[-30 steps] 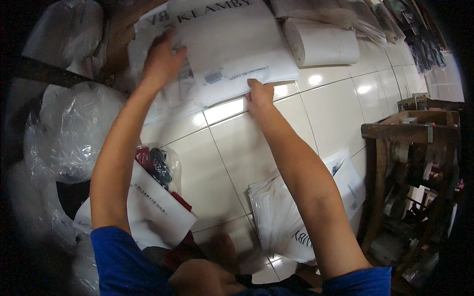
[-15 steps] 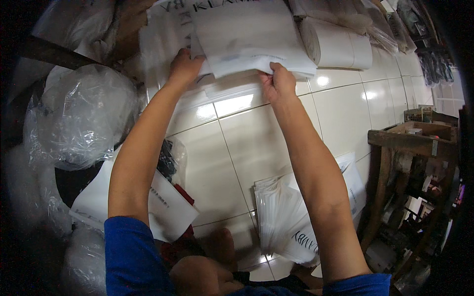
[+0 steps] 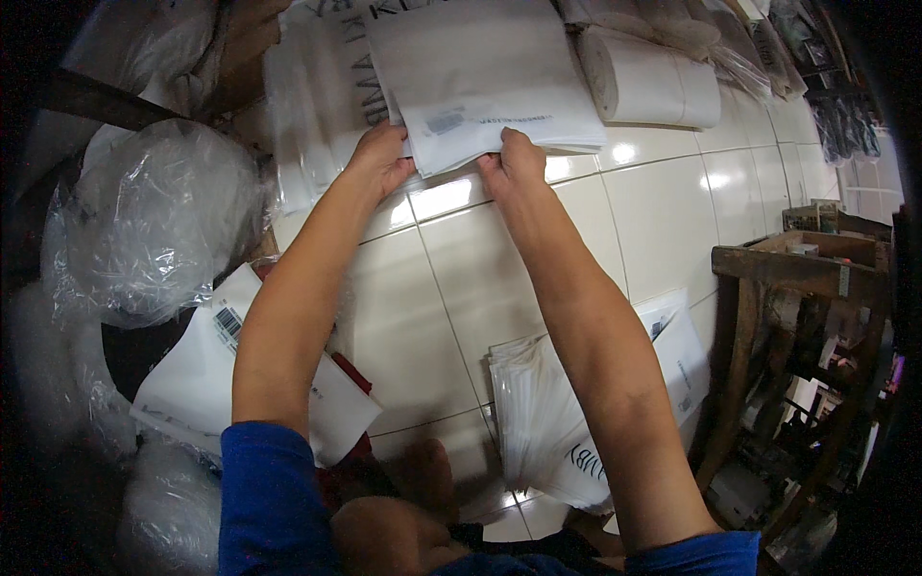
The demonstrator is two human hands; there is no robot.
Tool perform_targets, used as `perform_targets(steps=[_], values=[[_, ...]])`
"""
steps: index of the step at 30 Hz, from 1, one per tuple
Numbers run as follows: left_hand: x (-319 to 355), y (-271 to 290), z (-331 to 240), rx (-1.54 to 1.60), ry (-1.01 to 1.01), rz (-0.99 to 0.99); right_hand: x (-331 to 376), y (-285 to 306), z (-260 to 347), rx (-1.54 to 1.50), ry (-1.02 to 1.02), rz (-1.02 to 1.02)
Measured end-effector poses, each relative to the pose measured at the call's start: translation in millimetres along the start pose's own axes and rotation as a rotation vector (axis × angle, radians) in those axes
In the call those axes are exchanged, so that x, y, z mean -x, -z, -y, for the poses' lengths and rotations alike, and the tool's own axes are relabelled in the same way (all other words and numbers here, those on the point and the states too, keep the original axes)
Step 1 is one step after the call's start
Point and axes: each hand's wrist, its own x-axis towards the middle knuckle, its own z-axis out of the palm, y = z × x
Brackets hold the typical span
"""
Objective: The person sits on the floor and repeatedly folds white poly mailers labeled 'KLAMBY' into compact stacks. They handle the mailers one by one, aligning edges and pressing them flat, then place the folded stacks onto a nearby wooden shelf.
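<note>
A stack of white printed plastic bags (image 3: 485, 72) lies in front of me at the far side, its near edge slightly fanned. The curled fingers of my left hand (image 3: 382, 161) grip its near left corner. My right hand (image 3: 519, 165) is closed on the middle of the near edge, thumb and fingers pinching it; some of its fingers are hidden under the sheets. Just left of this stack, more white printed bags (image 3: 312, 106) lie partly beneath it.
A roll of white plastic (image 3: 653, 82) lies at the far right. Fanned white bags (image 3: 533, 413) lie on the tiled floor (image 3: 413, 288) near my right forearm. Left are a clear plastic bundle (image 3: 158, 221) and a loose white sheet (image 3: 182, 374). A wooden rack (image 3: 768, 264) stands right.
My right hand has moved left along the near edge, and my left hand slightly right and nearer. The raised near edge now lies flatter, showing its print.
</note>
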Motion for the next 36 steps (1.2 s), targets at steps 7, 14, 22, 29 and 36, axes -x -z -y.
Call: perform_targets(steps=[7,14,22,29,36], values=[[6.0,-3.1,10.7,0.137,0.047,-0.068,10.3,11.1,-0.8,-0.007,-0.011,0.034],[12.0,-1.4,4.1,0.332,0.036,0.021,19.0,0.8,-0.1,-0.015,-0.062,0.054],[10.3,-1.5,19.3,0.231,-0.006,-0.026,38.7,-16.4,-6.5,0.181,-0.119,0.198],[-3.6,12.6,18.8,0.081,-0.083,-0.06,35.2,15.3,-11.8,0.43,-0.22,0.236],[-11.0,68.3,6.3,-0.395,-0.229,-0.097,58.6,99.1,96.5,0.99,-0.113,0.569]])
